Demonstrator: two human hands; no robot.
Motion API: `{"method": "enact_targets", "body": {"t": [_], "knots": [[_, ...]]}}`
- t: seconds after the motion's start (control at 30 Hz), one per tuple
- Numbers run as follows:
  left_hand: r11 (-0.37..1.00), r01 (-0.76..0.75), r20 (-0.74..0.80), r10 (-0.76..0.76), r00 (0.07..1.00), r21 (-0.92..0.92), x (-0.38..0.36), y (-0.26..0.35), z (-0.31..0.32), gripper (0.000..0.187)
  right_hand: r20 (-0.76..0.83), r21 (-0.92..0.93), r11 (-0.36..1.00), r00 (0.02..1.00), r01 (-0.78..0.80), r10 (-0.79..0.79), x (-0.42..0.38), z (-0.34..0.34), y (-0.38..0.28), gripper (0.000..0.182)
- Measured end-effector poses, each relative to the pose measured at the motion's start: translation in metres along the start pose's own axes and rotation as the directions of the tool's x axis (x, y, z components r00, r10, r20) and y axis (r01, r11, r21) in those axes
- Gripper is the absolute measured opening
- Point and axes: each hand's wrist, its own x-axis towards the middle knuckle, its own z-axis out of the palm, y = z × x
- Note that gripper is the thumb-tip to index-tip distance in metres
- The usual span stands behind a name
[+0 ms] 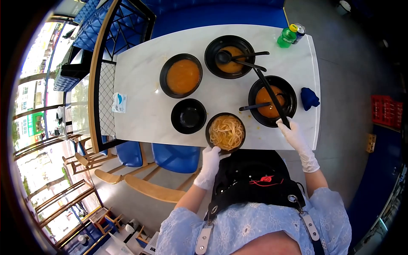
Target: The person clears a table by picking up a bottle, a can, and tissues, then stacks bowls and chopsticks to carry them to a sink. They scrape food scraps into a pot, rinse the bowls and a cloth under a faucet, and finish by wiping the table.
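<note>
My left hand (210,163), in a white glove, grips the near rim of a black bowl of noodles (225,132) at the table's front edge. In my gloved right hand (294,135) is a pair of long black chopsticks (267,91), which slant up across a black bowl of orange broth (272,101) with a black spoon resting in it. Farther back stand a second broth bowl (181,75) and a third bowl (230,56) holding a ladle. An empty black bowl (188,115) sits left of the noodles.
White marble table (140,85) with a tissue packet (119,102) at its left end, a blue cloth (310,98) at the right edge, and a green bottle (287,37) and can (299,29) at the far right corner. Blue chairs (174,156) stand below the table's front edge.
</note>
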Motion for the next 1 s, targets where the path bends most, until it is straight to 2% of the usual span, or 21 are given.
{"method": "enact_targets", "body": {"t": [0.2,0.27,0.37,0.5,0.57,0.6,0.7,0.77,0.8,0.87,0.9,0.97,1.0], "knots": [[0.968,-0.093,0.006,0.094,0.996,0.233,-0.023,0.092,-0.027,0.032,-0.002,0.002,1.0,1.0,0.016,-0.016,-0.002,0.004,-0.02,0.022],[0.913,-0.188,-0.075,0.229,0.971,0.362,-0.012,0.123,-0.032,0.031,-0.005,0.003,1.0,1.0,0.021,-0.02,-0.003,0.004,-0.026,0.021],[0.862,-0.282,-0.069,0.341,0.938,0.422,0.025,0.165,-0.046,0.033,-0.02,0.008,0.999,0.999,0.036,-0.036,-0.002,0.006,-0.029,0.021],[0.796,-0.295,-0.109,0.409,0.906,0.529,0.083,0.211,-0.051,0.032,-0.052,0.024,0.997,0.996,0.07,-0.069,-0.004,0.007,-0.026,0.021],[0.73,-0.316,-0.165,0.504,0.848,0.606,0.115,0.221,-0.054,0.031,-0.061,0.027,0.997,0.996,0.071,-0.069,-0.007,0.005,-0.028,0.02],[0.726,-0.321,-0.157,0.507,0.848,0.608,0.128,0.225,-0.054,0.031,-0.065,0.024,0.997,0.996,0.068,-0.066,-0.009,0.003,-0.029,0.02],[0.695,-0.3,-0.208,0.545,0.812,0.653,0.154,0.234,-0.048,0.03,-0.081,0.002,1.0,0.997,-0.009,0.009,-0.012,0.001,-0.028,0.019],[0.605,-0.22,-0.215,0.562,0.799,0.765,0.164,0.238,-0.044,0.028,-0.1,0.019,1.0,0.995,0.014,-0.012,-0.012,0.002,-0.018,0.02],[0.604,-0.219,-0.212,0.56,0.801,0.766,0.163,0.239,-0.036,0.028,-0.113,0.035,0.999,0.993,0.041,-0.037,-0.012,0.002,-0.014,0.02],[0.464,-0.098,-0.223,0.588,0.777,0.881,0.158,0.242,-0.023,0.025,-0.107,0.045,0.999,0.994,0.016,-0.011,-0.013,0.001,-0.012,0.02],[0.461,-0.096,-0.223,0.589,0.777,0.882,0.166,0.24,-0.026,0.025,-0.099,0.055,0.998,0.995,-0.005,0.01,-0.012,0.001,-0.011,0.021],[0.057,-0.068,-0.003,0.79,0.613,0.996,0.189,0.236,-0.038,0.024,-0.096,0.06,0.998,0.995,-0.019,0.025,-0.012,0.0,-0.015,0.021],[0.054,-0.066,-0.002,0.79,0.613,0.996,0.186,0.236,-0.033,0.024,-0.094,0.06,0.998,0.995,-0.033,0.039,-0.012,-0.001,-0.016,0.02]]}}
